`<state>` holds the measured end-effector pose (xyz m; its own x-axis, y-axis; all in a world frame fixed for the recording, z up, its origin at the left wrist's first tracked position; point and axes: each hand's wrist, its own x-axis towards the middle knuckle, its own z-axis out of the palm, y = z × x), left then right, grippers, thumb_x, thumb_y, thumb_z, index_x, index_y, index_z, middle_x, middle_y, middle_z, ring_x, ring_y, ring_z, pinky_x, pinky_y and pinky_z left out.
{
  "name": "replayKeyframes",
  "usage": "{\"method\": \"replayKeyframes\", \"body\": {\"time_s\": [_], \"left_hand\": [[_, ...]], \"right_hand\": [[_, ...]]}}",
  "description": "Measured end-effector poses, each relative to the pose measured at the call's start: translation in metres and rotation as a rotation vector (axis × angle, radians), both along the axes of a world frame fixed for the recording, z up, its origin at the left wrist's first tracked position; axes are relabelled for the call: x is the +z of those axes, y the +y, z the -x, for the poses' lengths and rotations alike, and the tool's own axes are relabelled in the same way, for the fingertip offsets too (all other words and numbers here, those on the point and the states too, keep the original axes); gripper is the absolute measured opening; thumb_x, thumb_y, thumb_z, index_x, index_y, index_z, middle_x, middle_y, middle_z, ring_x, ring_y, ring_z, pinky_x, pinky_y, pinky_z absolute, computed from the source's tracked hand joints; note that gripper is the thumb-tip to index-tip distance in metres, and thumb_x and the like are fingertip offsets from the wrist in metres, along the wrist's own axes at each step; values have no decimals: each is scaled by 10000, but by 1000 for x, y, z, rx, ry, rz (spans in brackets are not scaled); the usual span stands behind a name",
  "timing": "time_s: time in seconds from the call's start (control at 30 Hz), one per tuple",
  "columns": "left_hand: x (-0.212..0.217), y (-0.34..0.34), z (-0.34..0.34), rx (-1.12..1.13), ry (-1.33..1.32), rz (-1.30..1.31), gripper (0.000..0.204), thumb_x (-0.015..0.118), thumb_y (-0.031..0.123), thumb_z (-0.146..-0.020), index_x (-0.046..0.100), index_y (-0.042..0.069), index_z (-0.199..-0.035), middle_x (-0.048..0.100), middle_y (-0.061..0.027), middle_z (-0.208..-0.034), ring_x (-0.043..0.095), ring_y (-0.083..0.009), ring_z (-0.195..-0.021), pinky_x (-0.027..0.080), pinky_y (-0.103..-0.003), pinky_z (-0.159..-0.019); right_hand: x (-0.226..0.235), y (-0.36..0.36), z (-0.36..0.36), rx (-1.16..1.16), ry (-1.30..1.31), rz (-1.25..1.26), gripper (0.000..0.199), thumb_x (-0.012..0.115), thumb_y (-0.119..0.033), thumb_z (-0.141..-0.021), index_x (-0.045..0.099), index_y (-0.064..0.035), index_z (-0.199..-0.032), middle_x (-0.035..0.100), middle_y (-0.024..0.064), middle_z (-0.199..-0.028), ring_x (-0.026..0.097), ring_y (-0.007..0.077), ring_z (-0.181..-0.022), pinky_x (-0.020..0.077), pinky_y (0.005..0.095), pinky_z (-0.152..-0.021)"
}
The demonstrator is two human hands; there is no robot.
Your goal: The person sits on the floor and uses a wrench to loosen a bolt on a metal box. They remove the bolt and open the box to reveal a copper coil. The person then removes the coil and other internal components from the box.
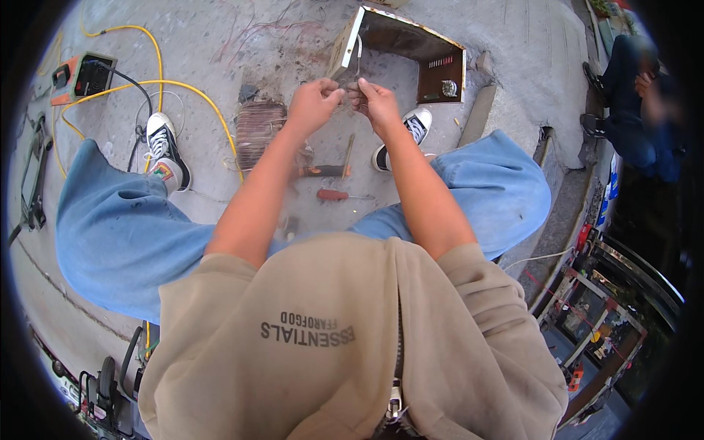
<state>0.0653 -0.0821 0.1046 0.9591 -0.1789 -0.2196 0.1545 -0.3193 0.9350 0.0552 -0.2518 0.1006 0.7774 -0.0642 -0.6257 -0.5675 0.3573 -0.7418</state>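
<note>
My left hand [314, 106] and my right hand [376, 105] are held close together in front of a rusty open metal box [339, 53]. A white cable [359, 48] hangs from the box's left side down to my right fingertips, which are pinched around its end. The fingers of my left hand are curled together beside it; whatever they hold is too small to make out. Left of my forearms lies a wound brown coil block [260, 134]. Under my wrists are a hammer [323, 171] with an orange and black handle and a red-handled screwdriver [334, 195].
An orange machine [85, 78] with a black panel stands at the far left. A yellow cable [158, 51] loops across the concrete toward the coil block. Another person [636, 110] sits at the right. A metal frame [598, 330] and a concrete ledge [480, 117] are on my right.
</note>
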Motion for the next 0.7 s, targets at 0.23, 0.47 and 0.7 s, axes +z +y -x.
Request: {"method": "replayKeyframes", "body": {"time_s": [0.23,0.47,0.7], "left_hand": [[49,50,-41,-3,287,157,275,669,285,-852,684,11,-843,550,27,-663,449,-70,-603,371,-253,-560],[56,38,-32,-16,437,241,230,690,285,-871,658,58,-872,476,79,-648,378,-25,-562,299,-212,-512],[25,43,-32,4,583,327,213,677,288,-885,651,78,-859,491,82,-648,391,-14,-558,295,-195,-504]], "right_hand": [[-65,33,39,1031,-227,960,216,609,-168,-807,699,-68,-976,692,117,-990,658,292,-897,524,378,-796],[-101,67,37,1317,-841,1195,207,502,-175,-889,678,-132,-990,600,14,-1168,550,253,-1134,473,413,-896],[-137,84,26,1376,-898,1216,182,502,-222,-893,669,-186,-956,639,-21,-986,575,194,-1040,442,375,-888]]}}
